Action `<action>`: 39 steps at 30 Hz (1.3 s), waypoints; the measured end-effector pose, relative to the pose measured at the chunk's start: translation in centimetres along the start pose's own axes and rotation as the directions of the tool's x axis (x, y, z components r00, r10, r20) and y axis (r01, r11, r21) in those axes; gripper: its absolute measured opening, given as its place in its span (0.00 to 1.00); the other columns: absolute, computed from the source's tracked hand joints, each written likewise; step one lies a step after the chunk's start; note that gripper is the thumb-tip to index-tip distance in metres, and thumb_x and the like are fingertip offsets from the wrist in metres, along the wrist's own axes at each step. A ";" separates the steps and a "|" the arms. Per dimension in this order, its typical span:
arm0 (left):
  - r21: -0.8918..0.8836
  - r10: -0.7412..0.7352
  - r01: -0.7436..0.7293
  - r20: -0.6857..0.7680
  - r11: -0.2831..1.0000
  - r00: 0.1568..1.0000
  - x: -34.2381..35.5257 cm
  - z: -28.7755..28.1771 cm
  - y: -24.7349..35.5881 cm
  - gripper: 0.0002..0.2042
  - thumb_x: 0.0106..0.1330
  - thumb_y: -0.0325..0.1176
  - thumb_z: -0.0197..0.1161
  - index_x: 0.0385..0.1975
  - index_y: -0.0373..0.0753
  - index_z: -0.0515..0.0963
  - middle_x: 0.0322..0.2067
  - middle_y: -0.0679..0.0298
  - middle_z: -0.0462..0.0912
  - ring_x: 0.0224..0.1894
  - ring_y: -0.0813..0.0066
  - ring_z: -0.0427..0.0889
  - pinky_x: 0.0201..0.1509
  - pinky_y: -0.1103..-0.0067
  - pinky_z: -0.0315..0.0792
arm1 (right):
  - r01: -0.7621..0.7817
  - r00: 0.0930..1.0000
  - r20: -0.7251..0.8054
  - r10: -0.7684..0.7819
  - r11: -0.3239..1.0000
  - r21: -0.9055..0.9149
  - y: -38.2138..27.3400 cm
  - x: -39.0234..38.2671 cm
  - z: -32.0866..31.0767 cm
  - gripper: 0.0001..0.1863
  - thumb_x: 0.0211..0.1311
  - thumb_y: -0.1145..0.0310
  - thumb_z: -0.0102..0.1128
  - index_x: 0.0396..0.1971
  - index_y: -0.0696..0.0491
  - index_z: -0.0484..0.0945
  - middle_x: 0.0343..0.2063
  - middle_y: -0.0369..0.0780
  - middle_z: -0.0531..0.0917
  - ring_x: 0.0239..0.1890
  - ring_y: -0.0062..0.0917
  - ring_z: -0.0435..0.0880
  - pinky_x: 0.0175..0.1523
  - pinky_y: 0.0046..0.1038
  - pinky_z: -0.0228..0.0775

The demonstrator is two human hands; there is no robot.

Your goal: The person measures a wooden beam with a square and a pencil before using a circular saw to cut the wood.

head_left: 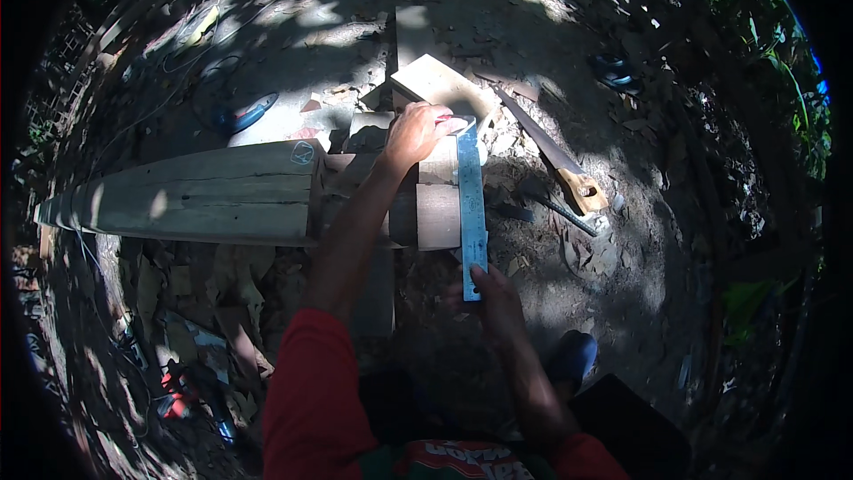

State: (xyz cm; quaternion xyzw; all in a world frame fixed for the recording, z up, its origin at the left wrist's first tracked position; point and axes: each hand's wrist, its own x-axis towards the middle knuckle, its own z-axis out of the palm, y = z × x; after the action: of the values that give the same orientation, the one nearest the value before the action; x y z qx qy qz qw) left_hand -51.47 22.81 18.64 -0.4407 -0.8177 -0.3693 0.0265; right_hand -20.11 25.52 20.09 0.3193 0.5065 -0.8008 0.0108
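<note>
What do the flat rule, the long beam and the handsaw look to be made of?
Flat rule: probably metal, smooth with a cool bluish sheen and fine markings.
Long beam: wood, seemingly unpainted, with lengthwise grain and cracks.
Handsaw: dull, dark blade, likely steel; tan handle, probably wood by its colour, though plastic can't be ruled out.

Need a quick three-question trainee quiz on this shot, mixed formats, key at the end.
1. Fill in: the metal ruler lies toward the timber's ____ end in the picture.
2. Which wooden-handled tool lies to the right of the ruler?
a) axe
b) handsaw
c) mallet
3. True or false: the left hand grips the ruler's near end.

Key:
1. right
2. b, the handsaw
3. False: the right hand does; the left hand is by the far end.
</note>
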 end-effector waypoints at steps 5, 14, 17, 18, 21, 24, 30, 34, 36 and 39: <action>-0.056 -0.001 0.001 -0.005 0.998 1.000 0.0 0.4 -0.2 0.17 0.65 0.46 0.61 0.39 0.36 0.84 0.36 0.51 0.85 0.41 0.52 0.81 0.48 0.65 0.73 | 0.008 1.000 0.004 -0.008 1.000 -0.008 0.1 0.1 -0.2 0.20 0.75 0.58 0.45 0.51 0.61 0.73 0.34 0.47 0.86 0.34 0.29 0.88 0.41 0.31 0.82; -0.050 -0.009 0.008 -0.011 0.999 1.000 -0.2 0.4 -0.3 0.18 0.64 0.44 0.60 0.39 0.35 0.84 0.36 0.50 0.85 0.43 0.51 0.82 0.49 0.65 0.73 | -0.006 1.000 -0.015 0.006 1.000 -0.003 -0.1 0.0 0.2 0.20 0.75 0.59 0.46 0.52 0.61 0.71 0.33 0.46 0.85 0.32 0.29 0.87 0.40 0.30 0.82; -0.046 -0.010 0.010 0.002 0.999 1.000 -0.1 0.1 0.8 0.19 0.65 0.46 0.61 0.39 0.34 0.84 0.36 0.50 0.85 0.43 0.51 0.81 0.49 0.65 0.73 | -0.004 0.999 -0.033 0.004 1.000 0.009 -0.4 -0.2 0.1 0.18 0.75 0.60 0.47 0.52 0.59 0.71 0.31 0.45 0.85 0.30 0.28 0.86 0.38 0.30 0.81; -0.072 -0.006 0.006 0.002 0.997 1.000 -0.1 0.1 0.4 0.20 0.65 0.48 0.61 0.39 0.34 0.84 0.36 0.49 0.85 0.42 0.51 0.81 0.49 0.65 0.73 | -0.001 1.000 -0.030 0.001 1.000 0.009 -0.6 -0.3 0.3 0.18 0.75 0.60 0.47 0.52 0.59 0.71 0.31 0.44 0.84 0.30 0.28 0.86 0.38 0.30 0.81; -0.097 -0.005 0.004 -0.009 0.995 1.000 -0.2 0.1 -0.3 0.20 0.64 0.48 0.61 0.39 0.34 0.84 0.36 0.49 0.85 0.42 0.51 0.81 0.49 0.65 0.73 | 0.000 1.000 -0.016 0.000 1.000 -0.014 -0.8 -0.4 0.6 0.19 0.75 0.60 0.46 0.52 0.61 0.71 0.33 0.46 0.85 0.33 0.29 0.87 0.40 0.29 0.81; -0.085 -0.016 0.016 0.003 0.996 1.000 -0.1 0.2 -0.5 0.20 0.64 0.48 0.61 0.38 0.34 0.84 0.36 0.50 0.85 0.42 0.52 0.82 0.49 0.65 0.74 | 0.001 1.000 -0.004 -0.001 0.999 -0.033 -0.6 -0.3 0.2 0.20 0.76 0.59 0.45 0.51 0.62 0.72 0.34 0.47 0.86 0.34 0.29 0.87 0.41 0.29 0.82; -0.075 -0.013 0.007 -0.078 0.997 0.997 -0.1 0.6 -0.4 0.21 0.62 0.49 0.63 0.35 0.34 0.84 0.32 0.46 0.84 0.38 0.48 0.83 0.44 0.63 0.75 | 0.008 1.000 0.010 -0.008 0.999 -0.041 -0.6 -0.2 0.2 0.20 0.76 0.59 0.45 0.52 0.62 0.72 0.34 0.46 0.85 0.34 0.28 0.87 0.41 0.28 0.81; -0.080 -0.007 0.000 -0.084 0.997 0.996 -0.2 0.5 -0.4 0.20 0.61 0.49 0.64 0.36 0.35 0.85 0.32 0.45 0.84 0.38 0.48 0.83 0.45 0.63 0.75 | -0.003 1.000 0.011 0.003 1.000 -0.028 -0.7 -0.3 0.3 0.20 0.76 0.59 0.45 0.52 0.62 0.73 0.35 0.46 0.85 0.35 0.28 0.87 0.41 0.28 0.81; -0.086 -0.016 0.009 -0.076 0.996 0.997 -0.2 0.5 -0.3 0.20 0.61 0.49 0.64 0.36 0.35 0.85 0.32 0.45 0.84 0.38 0.48 0.83 0.45 0.63 0.75 | -0.007 1.000 0.016 0.007 1.000 -0.013 -0.4 -0.2 0.2 0.20 0.76 0.60 0.45 0.51 0.62 0.73 0.35 0.46 0.85 0.35 0.28 0.87 0.41 0.28 0.81; -0.070 -0.026 0.021 -0.081 0.997 0.996 -0.2 0.5 -0.4 0.20 0.62 0.49 0.64 0.36 0.35 0.85 0.32 0.45 0.84 0.38 0.48 0.83 0.45 0.63 0.75 | -0.014 1.000 0.010 0.014 1.000 -0.015 -0.6 -0.2 0.3 0.19 0.76 0.60 0.45 0.51 0.62 0.74 0.35 0.46 0.85 0.35 0.28 0.87 0.42 0.28 0.81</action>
State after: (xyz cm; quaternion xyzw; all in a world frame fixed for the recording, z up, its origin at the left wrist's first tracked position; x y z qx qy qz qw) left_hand -51.52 22.83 17.98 -0.4161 -0.8079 -0.4154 0.0405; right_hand -20.26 25.51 20.73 0.3189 0.5101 -0.7985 0.0214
